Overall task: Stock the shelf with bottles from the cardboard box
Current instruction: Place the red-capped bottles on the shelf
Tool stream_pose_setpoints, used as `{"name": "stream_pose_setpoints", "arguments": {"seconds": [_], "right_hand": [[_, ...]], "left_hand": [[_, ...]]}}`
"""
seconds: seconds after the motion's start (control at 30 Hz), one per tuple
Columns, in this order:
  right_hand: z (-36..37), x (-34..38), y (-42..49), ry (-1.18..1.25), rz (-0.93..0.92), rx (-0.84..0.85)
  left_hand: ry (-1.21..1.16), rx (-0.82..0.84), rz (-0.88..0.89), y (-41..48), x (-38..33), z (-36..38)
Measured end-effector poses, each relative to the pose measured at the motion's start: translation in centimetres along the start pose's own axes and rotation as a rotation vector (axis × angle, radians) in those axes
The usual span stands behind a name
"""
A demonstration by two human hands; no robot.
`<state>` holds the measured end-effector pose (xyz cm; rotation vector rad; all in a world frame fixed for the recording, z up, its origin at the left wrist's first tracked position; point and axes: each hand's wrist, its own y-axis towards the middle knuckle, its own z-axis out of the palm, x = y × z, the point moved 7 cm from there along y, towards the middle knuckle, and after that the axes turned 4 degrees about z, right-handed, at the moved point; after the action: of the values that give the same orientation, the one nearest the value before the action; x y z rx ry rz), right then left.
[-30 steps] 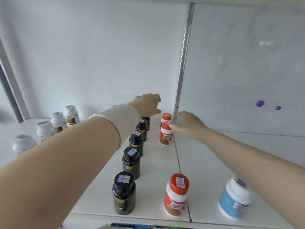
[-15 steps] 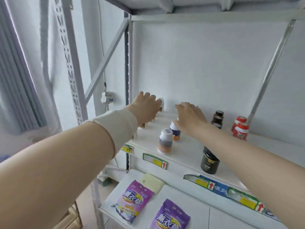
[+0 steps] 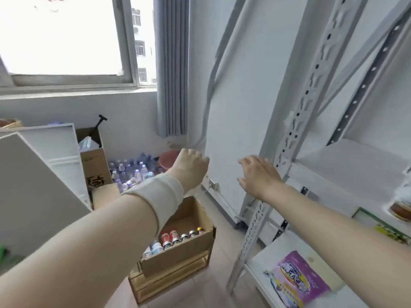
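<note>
An open cardboard box (image 3: 195,221) stands on the floor at lower centre, on a wooden crate (image 3: 169,278). A row of small bottles (image 3: 175,237) with red, white and gold caps lines its near wall. My left hand (image 3: 192,167), with a white band on the wrist, hangs in the air above the box, fingers loosely curled and holding nothing. My right hand (image 3: 258,174) is beside it with fingers spread, empty, in front of the white shelf upright (image 3: 289,152). The white shelf (image 3: 347,165) runs along the right edge.
Purple bags (image 3: 300,278) lie on the lower shelf board. Water bottles (image 3: 131,172) are piled on the floor by the wall, beside a taller cardboard box (image 3: 95,165). A white panel (image 3: 40,174) leans at the left. A window and grey curtain (image 3: 172,65) are behind.
My view has swung left and down from the shelf to the floor and the box. Both hands have left the shelf bottles and now hang empty in the air.
</note>
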<state>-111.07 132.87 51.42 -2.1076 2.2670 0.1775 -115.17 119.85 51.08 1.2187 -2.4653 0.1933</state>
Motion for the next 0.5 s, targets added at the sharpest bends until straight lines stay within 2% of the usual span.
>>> {"name": "stream_pose_setpoints", "arguments": {"seconds": [0.2, 0.37, 0.5], "right_hand": [[12.7, 10.0, 5.5, -0.054, -0.169, 0.224], [22.8, 14.3, 10.0, -0.075, -0.286, 0.419], [30.9, 16.5, 14.6, -0.016, -0.335, 0.553]], "left_hand": [[-0.089, 0.247, -0.085, -1.6, 5.7, 15.7], [-0.194, 0.431, -0.133, 0.1, 7.0, 27.6], [-0.379, 0.586, -0.188, 2.2, 6.4, 36.4]]}}
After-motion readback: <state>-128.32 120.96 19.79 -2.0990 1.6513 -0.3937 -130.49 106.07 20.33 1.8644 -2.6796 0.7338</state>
